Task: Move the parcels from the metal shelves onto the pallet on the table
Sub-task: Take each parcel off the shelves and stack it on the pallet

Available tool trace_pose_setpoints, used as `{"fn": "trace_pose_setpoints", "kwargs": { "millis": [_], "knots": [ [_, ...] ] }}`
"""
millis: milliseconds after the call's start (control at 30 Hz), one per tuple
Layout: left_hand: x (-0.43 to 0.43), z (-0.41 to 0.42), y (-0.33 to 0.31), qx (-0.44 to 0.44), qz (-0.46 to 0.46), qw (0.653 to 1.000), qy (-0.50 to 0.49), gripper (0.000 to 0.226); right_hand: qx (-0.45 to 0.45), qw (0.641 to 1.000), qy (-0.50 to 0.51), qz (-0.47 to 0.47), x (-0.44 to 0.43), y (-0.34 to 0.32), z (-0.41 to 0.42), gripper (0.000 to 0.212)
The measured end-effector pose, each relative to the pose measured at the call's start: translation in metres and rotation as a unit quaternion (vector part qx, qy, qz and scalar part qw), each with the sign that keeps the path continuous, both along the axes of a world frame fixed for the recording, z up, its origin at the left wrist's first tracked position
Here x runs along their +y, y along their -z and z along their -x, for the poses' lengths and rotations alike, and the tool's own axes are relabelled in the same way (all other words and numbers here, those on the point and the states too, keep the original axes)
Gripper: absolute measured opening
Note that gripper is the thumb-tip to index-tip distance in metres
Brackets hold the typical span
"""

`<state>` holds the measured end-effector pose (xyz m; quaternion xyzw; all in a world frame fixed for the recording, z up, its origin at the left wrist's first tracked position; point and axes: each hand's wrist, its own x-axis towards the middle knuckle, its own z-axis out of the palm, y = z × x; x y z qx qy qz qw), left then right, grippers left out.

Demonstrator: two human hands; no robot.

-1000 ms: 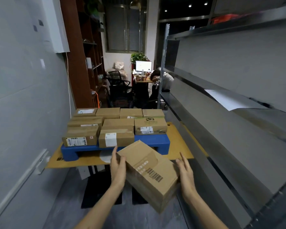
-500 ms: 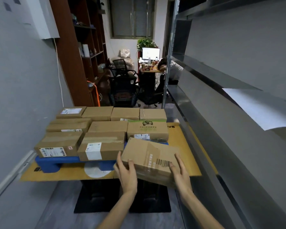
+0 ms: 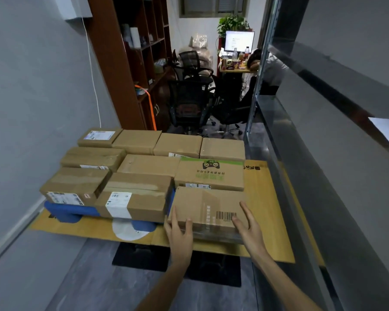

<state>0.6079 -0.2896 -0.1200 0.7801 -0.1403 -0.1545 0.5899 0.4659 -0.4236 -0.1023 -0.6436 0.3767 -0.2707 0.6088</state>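
A brown parcel with a barcode (image 3: 206,208) sits at the front right corner of the blue pallet (image 3: 62,211), in front of the green-printed parcel (image 3: 210,175). My left hand (image 3: 180,231) presses its near left corner with straight fingers. Flat against the parcel's right end lies my right hand (image 3: 247,223). Several other brown parcels (image 3: 135,198) fill the pallet in rows. The pallet stands on a table covered with yellow cardboard (image 3: 262,198). The metal shelves (image 3: 323,140) run along the right.
A grey wall closes the left side. A white sheet (image 3: 387,131) lies on a shelf at the right. Beyond the table are black office chairs (image 3: 189,102), a wooden bookcase (image 3: 130,63) and a person at a desk (image 3: 256,61).
I have stepped up to the table. The parcel, tilted in the air between my hands before, has been carried forward and now lies level on the pallet's front right corner.
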Motion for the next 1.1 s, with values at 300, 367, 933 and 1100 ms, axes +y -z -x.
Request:
{"fn": "trace_pose_setpoints", "kwargs": {
  "millis": [300, 367, 933, 1100],
  "knots": [
    [-0.022, -0.016, 0.007, -0.011, -0.031, 0.999, -0.016, 0.062, -0.002, 1.0, 0.003, -0.009, -0.019, 0.009, -0.025, 0.061],
    [-0.024, -0.014, 0.007, -0.007, -0.034, 0.999, -0.029, 0.061, -0.001, 1.0, 0.009, -0.011, -0.02, 0.01, -0.029, 0.059],
    [-0.001, -0.007, -0.019, 0.006, -0.068, 0.996, 0.051, 0.069, 0.043, 0.991, 0.123, 0.025, 0.024, -0.025, 0.005, 0.059],
    [0.028, 0.006, -0.028, -0.002, -0.094, 0.986, 0.137, 0.074, 0.078, 0.98, 0.175, 0.058, 0.073, -0.039, 0.031, 0.059]
  ]
}}
